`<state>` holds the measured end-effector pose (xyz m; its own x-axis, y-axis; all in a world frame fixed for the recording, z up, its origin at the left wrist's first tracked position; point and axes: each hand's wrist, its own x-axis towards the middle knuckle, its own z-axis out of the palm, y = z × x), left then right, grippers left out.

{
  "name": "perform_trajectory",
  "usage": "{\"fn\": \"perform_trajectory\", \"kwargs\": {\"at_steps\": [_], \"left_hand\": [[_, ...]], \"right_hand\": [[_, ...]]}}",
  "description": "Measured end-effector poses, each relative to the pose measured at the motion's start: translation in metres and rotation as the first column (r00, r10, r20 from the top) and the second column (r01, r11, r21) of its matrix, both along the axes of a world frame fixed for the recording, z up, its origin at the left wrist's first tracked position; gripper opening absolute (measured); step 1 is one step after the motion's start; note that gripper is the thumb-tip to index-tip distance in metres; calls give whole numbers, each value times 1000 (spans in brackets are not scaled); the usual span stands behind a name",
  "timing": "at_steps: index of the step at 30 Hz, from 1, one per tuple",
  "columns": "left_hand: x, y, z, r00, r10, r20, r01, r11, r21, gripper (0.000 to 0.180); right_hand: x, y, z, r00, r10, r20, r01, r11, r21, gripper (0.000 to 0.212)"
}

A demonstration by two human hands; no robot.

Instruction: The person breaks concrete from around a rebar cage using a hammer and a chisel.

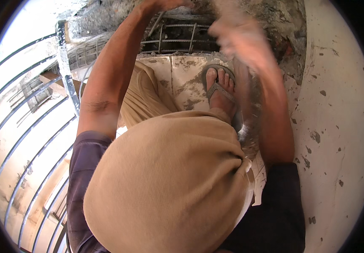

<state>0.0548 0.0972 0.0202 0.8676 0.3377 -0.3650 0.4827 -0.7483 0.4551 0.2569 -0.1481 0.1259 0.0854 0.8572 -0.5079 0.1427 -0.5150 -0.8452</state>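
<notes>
My left arm reaches to the top of the head view, where my left hand (170, 4) is partly cut off by the upper edge. It is close to a rough grey cement surface (101, 19), and its grip is hidden. On the other side my right hand (244, 40) is smeared by motion in front of the rough wall, so its fingers cannot be made out. Between and below the hands, a grid of steel reinforcing bars (177, 41) shows in a dark gap. A sandalled foot (220, 86) stands just below my right hand.
Curved metal railing bars (30, 122) run along the left side. A pale wall spattered with cement (334, 139) rises on the right. Stained pale tiles (186, 76) lie underfoot. Tan cloth (169, 177) over my body covers much of the lower middle.
</notes>
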Motion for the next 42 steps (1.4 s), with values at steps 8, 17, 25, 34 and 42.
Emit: {"fn": "perform_trajectory", "kwargs": {"at_steps": [8,17,25,34,42], "left_hand": [[-23,-5,6,897,417,148,-424,905,21,33],[7,-40,42,860,488,150,-492,871,-8,37],[6,-36,-4,857,515,8,-514,856,-50,49],[12,-35,-13,737,675,44,-675,732,85,54],[-23,-32,-12,708,658,256,-618,753,-226,37]], "right_hand": [[7,-16,80,942,-6,-334,60,987,151,21],[-12,8,8,997,-65,-31,67,995,76,24],[16,-17,62,941,-117,-318,159,981,112,21],[2,4,31,908,-340,-246,389,901,190,22],[5,-11,50,907,-176,-382,172,984,-44,21]]}}
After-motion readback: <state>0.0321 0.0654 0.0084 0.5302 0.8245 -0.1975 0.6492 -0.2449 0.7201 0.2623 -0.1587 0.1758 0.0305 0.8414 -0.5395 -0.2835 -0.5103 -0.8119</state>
